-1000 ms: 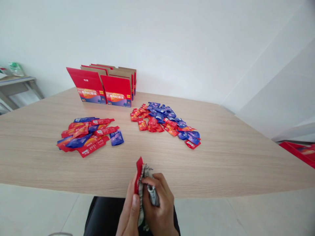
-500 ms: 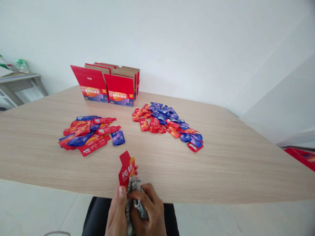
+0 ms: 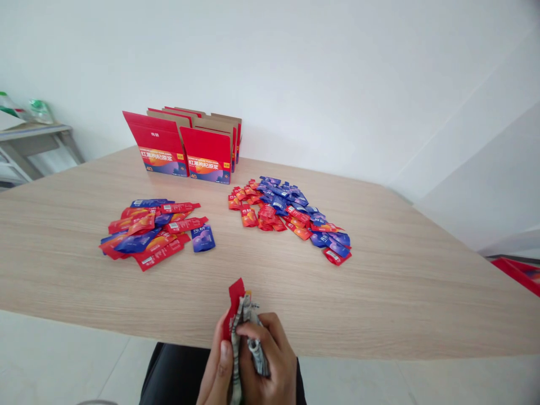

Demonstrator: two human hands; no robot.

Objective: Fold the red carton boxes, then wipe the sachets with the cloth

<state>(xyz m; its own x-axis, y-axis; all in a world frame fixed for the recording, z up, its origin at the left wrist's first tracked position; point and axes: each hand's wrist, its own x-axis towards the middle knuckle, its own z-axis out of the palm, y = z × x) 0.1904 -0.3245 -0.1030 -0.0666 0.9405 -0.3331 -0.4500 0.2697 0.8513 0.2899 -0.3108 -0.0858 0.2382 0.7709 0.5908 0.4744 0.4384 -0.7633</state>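
Note:
My left hand (image 3: 218, 368) pinches a red sachet (image 3: 234, 297) upright at the near edge of the wooden table (image 3: 400, 292). My right hand (image 3: 268, 365) is closed on a grey patterned cloth (image 3: 243, 315) pressed against the sachet. Both hands sit low in the middle of the view, touching each other. A pile of red and blue sachets (image 3: 152, 232) lies to the left. A second, larger pile of sachets (image 3: 291, 212) lies further back to the right.
Folded red cardboard boxes (image 3: 185, 147) stand upright at the table's far edge by the white wall. A grey shelf (image 3: 34, 140) holds items at far left. A red box (image 3: 517, 270) lies at far right, below table level.
The red sachet has turned edge-on again and sunk lower between my hands; half a second ago its printed face showed. The cloth has shifted against it.

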